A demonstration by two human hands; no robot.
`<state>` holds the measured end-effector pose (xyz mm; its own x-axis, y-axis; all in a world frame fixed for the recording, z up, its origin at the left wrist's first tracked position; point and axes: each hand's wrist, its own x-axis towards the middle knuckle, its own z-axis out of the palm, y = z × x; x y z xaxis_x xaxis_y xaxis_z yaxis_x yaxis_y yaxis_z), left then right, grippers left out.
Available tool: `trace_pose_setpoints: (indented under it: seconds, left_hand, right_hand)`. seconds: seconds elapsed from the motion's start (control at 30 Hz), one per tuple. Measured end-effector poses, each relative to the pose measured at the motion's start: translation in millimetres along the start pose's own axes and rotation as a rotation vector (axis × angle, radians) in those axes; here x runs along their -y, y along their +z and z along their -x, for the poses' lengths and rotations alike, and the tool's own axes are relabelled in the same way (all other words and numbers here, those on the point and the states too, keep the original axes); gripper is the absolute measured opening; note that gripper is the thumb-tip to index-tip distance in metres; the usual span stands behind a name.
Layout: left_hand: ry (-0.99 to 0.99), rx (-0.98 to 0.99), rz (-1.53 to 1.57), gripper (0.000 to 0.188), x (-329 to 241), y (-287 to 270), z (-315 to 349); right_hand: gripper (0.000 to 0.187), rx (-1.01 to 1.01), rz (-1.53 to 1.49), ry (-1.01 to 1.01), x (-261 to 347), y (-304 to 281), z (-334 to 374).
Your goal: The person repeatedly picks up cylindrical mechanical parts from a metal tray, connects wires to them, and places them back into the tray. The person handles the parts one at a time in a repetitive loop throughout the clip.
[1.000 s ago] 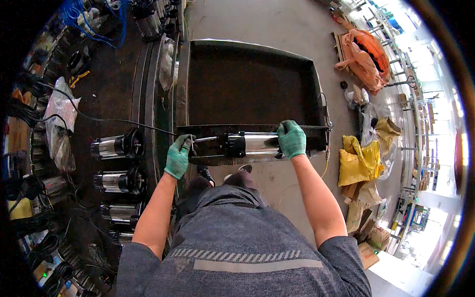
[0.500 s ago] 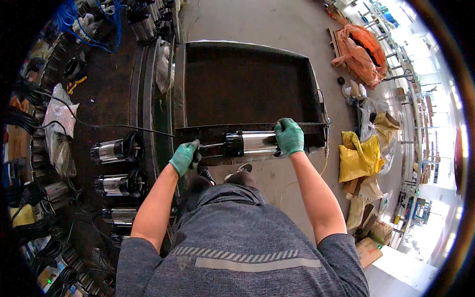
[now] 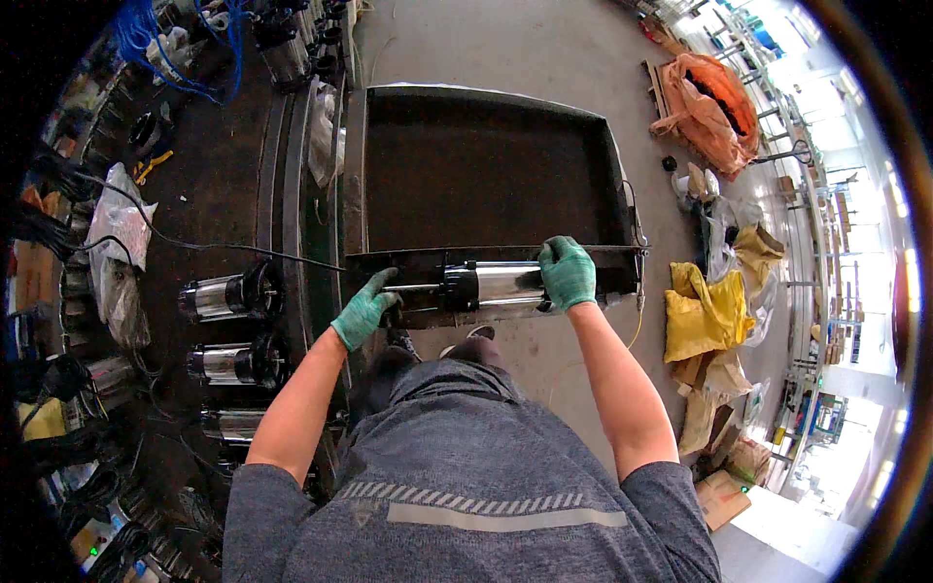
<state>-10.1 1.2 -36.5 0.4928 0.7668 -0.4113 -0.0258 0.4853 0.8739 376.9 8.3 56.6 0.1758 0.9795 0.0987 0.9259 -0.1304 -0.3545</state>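
Note:
A cylindrical motor (image 3: 507,282) with a shiny steel body and a black end collar lies sideways in front of me, along the near edge of a dark metal tray (image 3: 496,248). My right hand (image 3: 569,274), in a green glove, is wrapped over the right part of the steel body. From the black collar a thin metal shaft (image 3: 416,288) sticks out to the left. My gloved left hand (image 3: 365,309) is at the free end of that shaft, thumb and fingers around it. The fingertips are dark and partly hidden.
On the dark bench to the left lie several similar motors (image 3: 228,296). A black cable (image 3: 243,249) runs across it toward the tray. Yellow sacks (image 3: 708,316) and an orange-wrapped bundle (image 3: 714,112) stand on the floor to the right.
My left hand has loosened slightly, its upper finger now stretched farther along the shaft's end. My right hand stays on the motor, which has hardly moved.

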Motion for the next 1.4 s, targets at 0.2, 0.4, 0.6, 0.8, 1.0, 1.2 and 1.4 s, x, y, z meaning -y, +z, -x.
trace_pose_setpoints:
  seconds: [0.2, 0.4, 0.6, 0.8, 1.0, 1.2, 1.4]
  left_hand:
    - [0.076, -0.074, -0.646, 0.058, -2.4, -2.7, -2.0]
    - [0.158, -0.119, -0.089, 0.038, -8.0, 16.6, -1.0]
    - [-0.229, -0.051, 0.477, 0.028, -10.1, 4.6, -9.2]
    - [-0.245, 0.002, 0.069, 0.032, -17.3, -8.7, -8.7]
    - [0.294, -0.212, -1.284, 0.037, -10.7, 0.1, -11.0]
    - [-0.253, -0.036, -0.515, 0.035, -20.3, -22.0, -18.9]
    - [0.537, -0.228, -0.686, 0.026, 10.2, -7.1, -25.4]
  right_hand:
    - [0.019, -0.008, -0.003, -0.047, -4.0, 2.0, 0.5]
    - [0.018, -0.016, 0.023, -0.058, -3.6, 0.5, 0.1]
    - [0.020, -0.013, 0.028, -0.026, -5.2, -0.4, -0.5]
    - [0.021, 0.022, 0.038, -0.043, -6.8, 5.5, -2.3]
    - [0.021, 0.039, 0.046, -0.012, -8.9, 4.1, 1.2]
    - [0.021, 0.044, 0.012, -0.035, -2.9, -4.1, -2.5]
    - [0.022, 0.066, 0.026, -0.043, -1.9, -5.8, -4.3]
